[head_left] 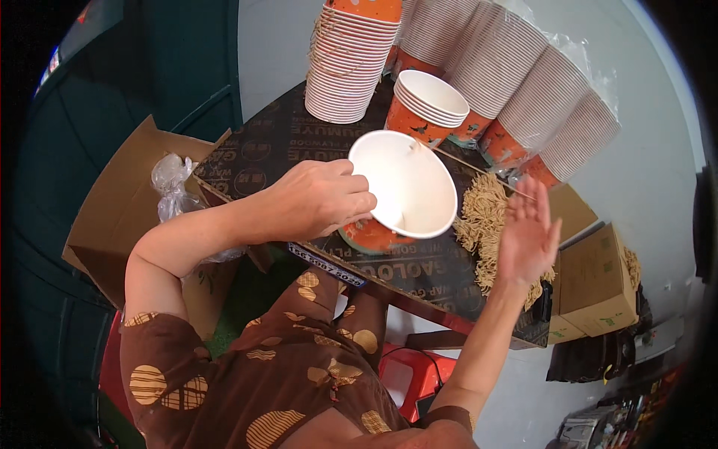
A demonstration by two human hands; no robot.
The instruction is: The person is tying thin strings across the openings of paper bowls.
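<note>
A white-lined paper bucket [400, 183] with an orange printed outside is tilted over the table, its mouth facing up. My left hand [325, 196] is closed on its left rim. From the bucket's far inner wall a thin tan cord [467, 165] stretches right to the fingers of my right hand [527, 236]. That hand is open, fingers extended and thumb apart; whether the cord is caught between the fingers is unclear. Beneath and beside it lies a heap of tan cords [486, 217].
Behind the bucket stand a short stack of buckets [426, 112], a tall stack with cords hanging on it [348, 67], and several plastic-wrapped stacks [516, 75]. The dark plywood table [419, 273] has cardboard boxes at left [112, 202] and right [598, 280]. A red stool [419, 374] sits below.
</note>
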